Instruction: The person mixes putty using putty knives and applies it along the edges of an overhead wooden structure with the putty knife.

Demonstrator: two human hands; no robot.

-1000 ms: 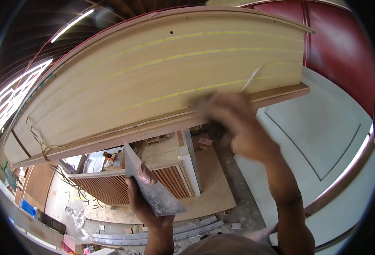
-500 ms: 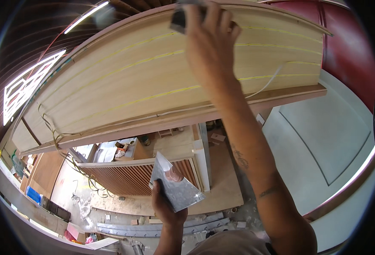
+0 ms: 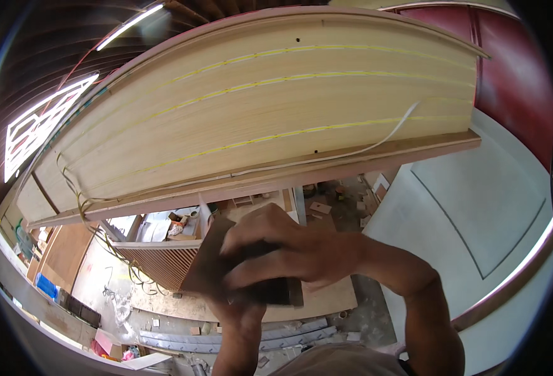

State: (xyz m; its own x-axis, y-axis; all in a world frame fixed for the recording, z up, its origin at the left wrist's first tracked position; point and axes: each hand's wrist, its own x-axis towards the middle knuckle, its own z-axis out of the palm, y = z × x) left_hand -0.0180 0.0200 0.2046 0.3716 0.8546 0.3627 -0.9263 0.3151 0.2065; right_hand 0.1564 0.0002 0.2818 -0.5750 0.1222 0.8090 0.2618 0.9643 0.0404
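My right hand (image 3: 295, 244) is curled around a dark, flat-edged scraper (image 3: 279, 292), low in front of me. It hovers over or touches a thin metal plate (image 3: 204, 260); motion blur hides which. From below, my left hand (image 3: 239, 313) holds that plate, its fingers mostly covered. Any filler on the plate is hidden now. Beyond my hands stands a long pale wooden panel (image 3: 245, 106) with yellow-and-white lines along it and a couple of small dark holes. A thin white cable (image 3: 383, 141) trails along its lower ledge.
A slatted wooden counter (image 3: 157, 263) stands below the panel, with odds and ends on top. Loose cables (image 3: 110, 241) dangle at the left. Long grey strips (image 3: 295, 335) and scraps lie on the floor. A pale grey panel (image 3: 464, 207) leans at the right, near a red wall (image 3: 517, 81).
My right hand has come down from the panel's upper edge to the metal plate, bringing the scraper. The plate in my left hand is now tilted and largely covered.
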